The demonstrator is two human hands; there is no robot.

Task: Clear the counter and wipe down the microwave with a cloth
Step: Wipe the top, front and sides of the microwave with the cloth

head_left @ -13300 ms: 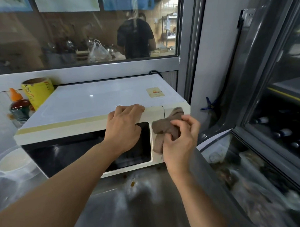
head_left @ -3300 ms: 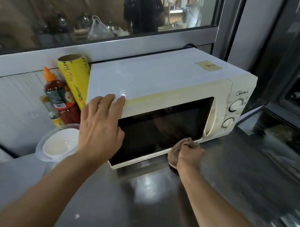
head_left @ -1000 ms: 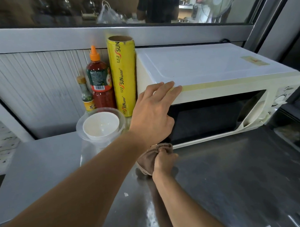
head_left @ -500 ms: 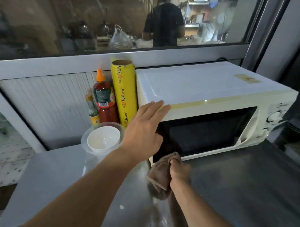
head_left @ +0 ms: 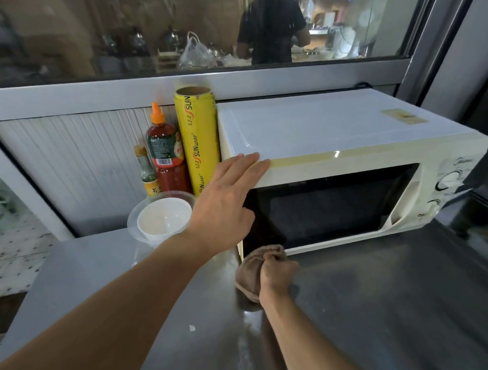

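Steel bench carries a cream microwave at far right. Left hand lies flat, fingers spread, on the microwave's top left front corner. Right hand is clenched around a bunched brown cloth, which rests on the bench just below the door's lower left corner. Left of the microwave: yellow wrap roll, red sauce bottle, white bowl.

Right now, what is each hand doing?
Left hand: open, flat on the microwave corner.
Right hand: closed, holding the brown cloth.
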